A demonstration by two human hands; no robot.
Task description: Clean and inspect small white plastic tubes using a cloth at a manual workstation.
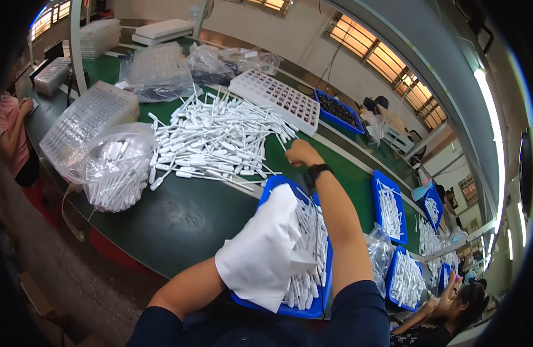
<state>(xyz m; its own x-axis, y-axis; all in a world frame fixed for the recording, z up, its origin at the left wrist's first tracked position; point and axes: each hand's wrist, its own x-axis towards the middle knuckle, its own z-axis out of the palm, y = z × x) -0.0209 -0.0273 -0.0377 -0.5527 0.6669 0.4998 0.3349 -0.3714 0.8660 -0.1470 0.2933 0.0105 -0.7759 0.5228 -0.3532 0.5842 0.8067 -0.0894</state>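
A white cloth (260,248) drapes over my left hand and hides its fingers; only my left forearm (188,286) shows. Beneath the cloth is a blue tray (329,274) full of white sticks (304,283), each with a thick end and a thin stem. My right hand (304,153), with a dark band at the wrist, is closed over the green tabletop. A thin white stick (281,143) runs from its fingertips toward a big loose pile of the same sticks (220,136).
A plastic bag of sticks (116,168) and clear trays (87,121) stand left of the pile. Behind it lies a white rack with holes (275,98). A blue tray of dark parts (338,110) is beyond. More filled blue trays (388,208) and a co-worker (445,315) are at right.
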